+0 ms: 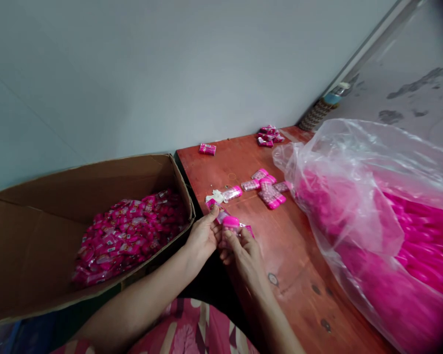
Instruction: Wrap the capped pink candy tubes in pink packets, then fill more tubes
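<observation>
Over the near edge of the wooden table, my two hands meet. My left hand (203,237) is closed, thumb pressed on a pink-printed clear wrapper (218,211). Between the thumb and fingers of my right hand (246,255) is a small clear candy container with a pink cap (230,223). A bit of pink printed film (248,229) shows beside the right fingers; what it belongs to I cannot tell. Just beyond the hands lie another pink-capped candy container (232,193) and a loose group of several more (269,191).
A cardboard box (77,179) with many wrapped pink packs (129,236) stands at left. On the red-brown table (280,241) rest a single wrapped pack (207,149), a small pile of packs (268,135), a white scrap (215,196) and a large plastic bag (339,172) of pink pieces.
</observation>
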`<state>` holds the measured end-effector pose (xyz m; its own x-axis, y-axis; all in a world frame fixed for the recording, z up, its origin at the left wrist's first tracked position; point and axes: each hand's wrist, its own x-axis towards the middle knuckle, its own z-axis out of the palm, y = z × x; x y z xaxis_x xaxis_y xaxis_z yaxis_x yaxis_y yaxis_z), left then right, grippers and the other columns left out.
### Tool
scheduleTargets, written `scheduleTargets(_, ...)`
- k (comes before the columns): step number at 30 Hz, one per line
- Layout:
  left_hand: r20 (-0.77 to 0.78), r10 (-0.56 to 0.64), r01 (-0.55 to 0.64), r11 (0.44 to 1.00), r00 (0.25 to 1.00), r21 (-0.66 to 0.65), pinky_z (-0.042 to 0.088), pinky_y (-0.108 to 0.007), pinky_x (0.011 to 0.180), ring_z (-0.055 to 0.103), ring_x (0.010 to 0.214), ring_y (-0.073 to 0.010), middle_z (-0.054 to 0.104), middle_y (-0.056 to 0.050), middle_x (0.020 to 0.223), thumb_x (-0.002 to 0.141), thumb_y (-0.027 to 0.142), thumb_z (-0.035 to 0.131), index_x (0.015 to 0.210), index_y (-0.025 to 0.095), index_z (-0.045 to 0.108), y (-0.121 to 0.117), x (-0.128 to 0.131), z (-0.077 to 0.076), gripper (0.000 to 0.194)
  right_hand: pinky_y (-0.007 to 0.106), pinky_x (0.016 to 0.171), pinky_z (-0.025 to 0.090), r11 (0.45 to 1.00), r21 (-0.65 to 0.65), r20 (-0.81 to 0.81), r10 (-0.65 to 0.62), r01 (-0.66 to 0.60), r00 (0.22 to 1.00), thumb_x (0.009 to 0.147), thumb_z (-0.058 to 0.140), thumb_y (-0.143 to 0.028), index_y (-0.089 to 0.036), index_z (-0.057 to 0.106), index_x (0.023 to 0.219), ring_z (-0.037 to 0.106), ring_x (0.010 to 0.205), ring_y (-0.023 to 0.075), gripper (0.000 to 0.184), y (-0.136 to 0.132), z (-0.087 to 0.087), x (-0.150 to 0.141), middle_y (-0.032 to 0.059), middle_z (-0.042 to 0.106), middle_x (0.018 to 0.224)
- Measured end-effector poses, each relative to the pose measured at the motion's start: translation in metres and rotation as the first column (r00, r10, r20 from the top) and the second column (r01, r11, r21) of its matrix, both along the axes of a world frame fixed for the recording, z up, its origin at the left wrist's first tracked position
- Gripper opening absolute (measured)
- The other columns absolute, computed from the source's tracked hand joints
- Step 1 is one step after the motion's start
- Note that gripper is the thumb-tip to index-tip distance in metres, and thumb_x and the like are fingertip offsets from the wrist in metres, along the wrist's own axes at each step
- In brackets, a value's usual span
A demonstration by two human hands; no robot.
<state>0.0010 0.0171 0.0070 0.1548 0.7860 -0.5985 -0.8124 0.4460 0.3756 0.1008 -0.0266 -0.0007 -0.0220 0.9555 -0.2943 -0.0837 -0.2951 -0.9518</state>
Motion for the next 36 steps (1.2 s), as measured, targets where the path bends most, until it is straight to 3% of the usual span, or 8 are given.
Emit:
scheduleTargets(5, -0.145, -0.143, 0.167, 0.972, 0.979, 0.164, 0.030, -0.020, 0.027, 0.043, 0.029, -0.0094, 0.053, 0.001, 0.045, 0.064, 0.047, 0.067, 0.064, 0.013, 0.052, -0.003, -0.001, 0.002, 0.037, 0.017, 0.037, 0.042, 0.996, 0.004, -0.053, 0.088, -0.087, 0.995, 0.078, 0.055, -0.044, -0.019, 0.047, 0.082, 0.054, 0.043, 0.0086, 0.027, 0.000, 0.001, 0.000, -0.0018, 0.058, 0.064)
scheduleTargets(9, -0.226, -0.178, 0.234, 0.940, 0.958, 0.250, 0.035, -0.019, 0.032, 0.051, 0.038, -0.0112, 0.057, -0.001, 0.052, 0.062, 0.044, 0.070, 0.070, 0.012, 0.055, -0.001, -0.005, 0.003, 0.036, 0.017, 0.038, 0.042, 0.997, 0.027, -0.042, 0.069, -0.067, 0.997, 0.079, 0.055, -0.043, -0.019, 0.048, 0.080, 0.054, 0.045, 0.0088, 0.026, 0.001, 0.000, 0.000, -0.0019, 0.056, 0.063)
scheduleTargets(12, -0.268, -0.208, 0.287, 0.910, 0.941, 0.299, 0.033, -0.019, 0.032, 0.047, 0.035, -0.0094, 0.057, 0.000, 0.052, 0.062, 0.040, 0.070, 0.073, 0.013, 0.055, 0.000, -0.005, 0.004, 0.033, 0.018, 0.038, 0.042, 0.996, 0.081, 0.024, 0.045, -0.046, 0.999, 0.079, 0.054, -0.043, -0.019, 0.047, 0.079, 0.052, 0.045, 0.0084, 0.025, 0.000, -0.001, 0.000, -0.0023, 0.056, 0.063)
scheduleTargets(20, -0.339, -0.282, 0.392, 0.863, 0.897, 0.319, 0.038, -0.020, 0.037, 0.050, 0.038, -0.0096, 0.058, -0.003, 0.052, 0.062, 0.036, 0.071, 0.063, 0.009, 0.058, -0.001, -0.005, 0.004, 0.031, 0.018, 0.038, 0.039, 0.995, 0.102, 0.106, 0.004, -0.015, 0.994, 0.080, 0.053, -0.042, -0.019, 0.048, 0.078, 0.050, 0.043, 0.0080, 0.024, -0.002, -0.005, 0.006, -0.0043, 0.053, 0.056)
scheduleTargets(26, -0.397, -0.351, 0.489, 0.807, 0.848, 0.331, 0.038, -0.021, 0.034, 0.049, 0.034, -0.0114, 0.055, -0.002, 0.043, 0.061, 0.039, 0.071, 0.056, 0.010, 0.057, -0.001, -0.007, 0.004, 0.032, 0.017, 0.036, 0.038, 0.994, 0.057, -0.155, 0.100, -0.092, 0.983, 0.078, 0.056, -0.043, -0.018, 0.051, 0.078, 0.051, 0.042, 0.0078, 0.025, -0.001, 0.001, 0.011, -0.0014, 0.058, 0.064)
scheduleTargets(32, -0.437, -0.313, 0.462, 0.837, 0.843, 0.293, 0.045, -0.022, 0.045, 0.056, 0.044, -0.0120, 0.061, -0.005, 0.053, 0.059, 0.030, 0.073, 0.061, 0.009, 0.063, -0.007, -0.005, 0.006, 0.024, 0.019, 0.037, 0.037, 0.996, 0.088, 0.060, 0.009, -0.015, 0.998, 0.075, 0.061, -0.040, -0.019, 0.052, 0.073, 0.049, 0.040, 0.0089, 0.023, -0.001, -0.005, 0.014, -0.0049, 0.053, 0.051)
scheduleTargets(36, -0.336, -0.413, 0.515, 0.794, 0.847, 0.323, 0.040, -0.024, 0.035, 0.048, 0.034, -0.0111, 0.054, -0.002, 0.047, 0.067, 0.033, 0.067, 0.061, 0.009, 0.060, -0.011, -0.006, 0.005, 0.026, 0.018, 0.036, 0.039, 0.998, 0.025, -0.205, 0.069, -0.066, 0.976, 0.075, 0.062, -0.038, -0.018, 0.052, 0.076, 0.052, 0.041, 0.0078, 0.022, -0.001, -0.006, 0.013, -0.0026, 0.058, 0.061)
